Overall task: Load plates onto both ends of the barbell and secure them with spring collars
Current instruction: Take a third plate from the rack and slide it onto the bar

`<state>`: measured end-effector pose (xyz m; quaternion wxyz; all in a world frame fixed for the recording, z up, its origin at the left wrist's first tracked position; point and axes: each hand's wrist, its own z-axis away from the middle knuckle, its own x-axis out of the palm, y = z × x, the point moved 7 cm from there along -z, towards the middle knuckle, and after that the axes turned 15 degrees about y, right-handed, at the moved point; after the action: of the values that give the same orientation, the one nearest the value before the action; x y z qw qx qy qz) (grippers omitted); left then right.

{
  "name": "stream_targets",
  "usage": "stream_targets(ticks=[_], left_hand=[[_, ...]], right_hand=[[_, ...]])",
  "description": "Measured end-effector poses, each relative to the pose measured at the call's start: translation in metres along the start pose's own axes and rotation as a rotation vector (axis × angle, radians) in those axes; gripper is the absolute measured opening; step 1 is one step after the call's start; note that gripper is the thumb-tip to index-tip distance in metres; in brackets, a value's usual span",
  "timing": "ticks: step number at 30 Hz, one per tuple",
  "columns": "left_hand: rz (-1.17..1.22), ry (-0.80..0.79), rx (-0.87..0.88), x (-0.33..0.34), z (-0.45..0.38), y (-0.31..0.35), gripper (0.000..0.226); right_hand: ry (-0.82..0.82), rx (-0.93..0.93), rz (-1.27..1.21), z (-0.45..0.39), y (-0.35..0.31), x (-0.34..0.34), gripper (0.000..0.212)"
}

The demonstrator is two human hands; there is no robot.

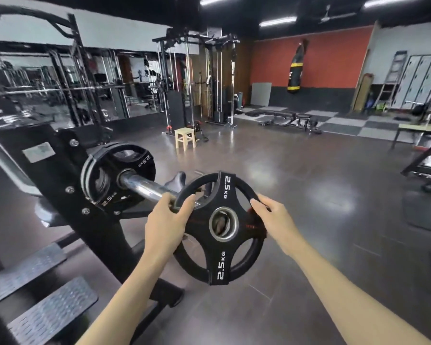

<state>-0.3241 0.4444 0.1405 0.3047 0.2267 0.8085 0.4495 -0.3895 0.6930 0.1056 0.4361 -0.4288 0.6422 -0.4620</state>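
Note:
A black 2.5 kg plate (pixel 222 247) with three grip holes and a steel centre ring is held upright in front of me, just off the end of the chrome barbell sleeve (pixel 144 186). My left hand (pixel 166 221) grips its left rim, with the fingers through a hole. My right hand (pixel 275 216) holds the right rim. The sleeve's tip is hidden behind my left hand and the plate. Further along the sleeve, black 2.5 kg plates (pixel 117 176) sit against the collar beside the rack upright. No spring collar can be seen.
The black rack frame (pixel 67 175) and its ribbed steps (pixel 52 310) stand at the left. A small wooden stool (pixel 185 137) is on the open floor beyond, with benches (pixel 288 119) and cable machines (pixel 209 78) at the back.

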Motion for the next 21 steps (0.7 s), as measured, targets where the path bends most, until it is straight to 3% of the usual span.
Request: stream_targets(ticks=[10,21], left_hand=[[-0.257,-0.001,0.472,0.005,0.025,0.047,0.026],[-0.336,0.086,0.559,0.004,0.028,0.05,0.028]], right_hand=[[-0.156,0.078,0.179,-0.007,0.018,0.006,0.035],[-0.178,0.187,0.305,-0.016,-0.003,0.037,0.026]])
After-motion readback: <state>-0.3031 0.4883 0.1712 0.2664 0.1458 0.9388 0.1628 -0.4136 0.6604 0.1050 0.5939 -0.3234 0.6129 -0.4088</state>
